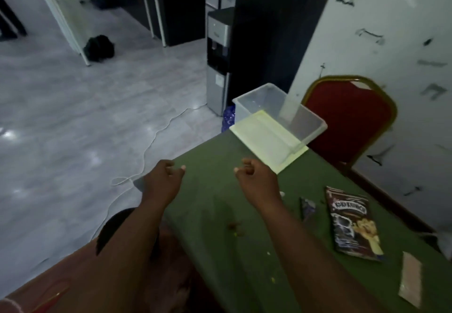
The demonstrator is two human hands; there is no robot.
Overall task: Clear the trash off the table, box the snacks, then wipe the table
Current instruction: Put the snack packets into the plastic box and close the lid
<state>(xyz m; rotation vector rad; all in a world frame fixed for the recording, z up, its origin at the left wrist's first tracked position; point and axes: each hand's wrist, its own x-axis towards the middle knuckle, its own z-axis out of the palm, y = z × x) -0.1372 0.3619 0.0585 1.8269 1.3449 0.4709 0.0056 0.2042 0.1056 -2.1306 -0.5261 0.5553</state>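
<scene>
Two bare arms reach in from 6 o'clock over the green bench (215, 251). On the ends, the left hand (162, 180) and the right hand (256, 180) hang side by side with a gap between them, backs up. On both hands the fingers (171, 166) are loosely curled and hold nothing.

Brown crumbs (236, 226) lie on the bench at 6 o'clock from the right hand. At 4 o'clock from that hand lies a small dark wrapper (307, 208). Just beside it, on its 3 o'clock side, a snack bag (354, 224) lies flat with its front up. Big letters on it say "KOKO KRUNCH". Its long side runs from 12 to 6 o'clock, and its top end points to 12, tipped a bit toward 11. The small words on it are too blurry to read. At 5 o'clock from the bag, a pale packet (411, 279) lies flat, also long from 12 to 6.

At 1 o'clock from the right hand, a clear box (310, 119) sits open side up at the far end of the bench. Its long side runs from 10 to 4 o'clock. It touches a yellow lid (256, 136) that lies flat on its 7 o'clock side.

Past the bench, a red chair (349, 122) stands at 3 o'clock from the box. A gray water machine (219, 60) stands at 11 o'clock from the box. At 9 o'clock from the left hand, a white cord (146, 146) lies on the floor (73, 129).
</scene>
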